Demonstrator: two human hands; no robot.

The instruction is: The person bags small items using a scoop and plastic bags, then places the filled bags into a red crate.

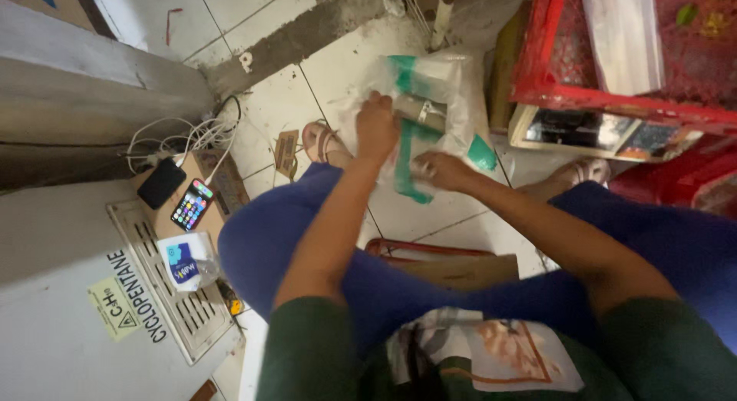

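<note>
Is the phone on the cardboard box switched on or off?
On: the phone shows a lit screen of colourful icons on the cardboard box.

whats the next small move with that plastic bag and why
Probably pull the clear plastic bag wider open with the left hand. Both hands grip it, the right hand near the green strip, and a brown bundle sits inside.
</note>
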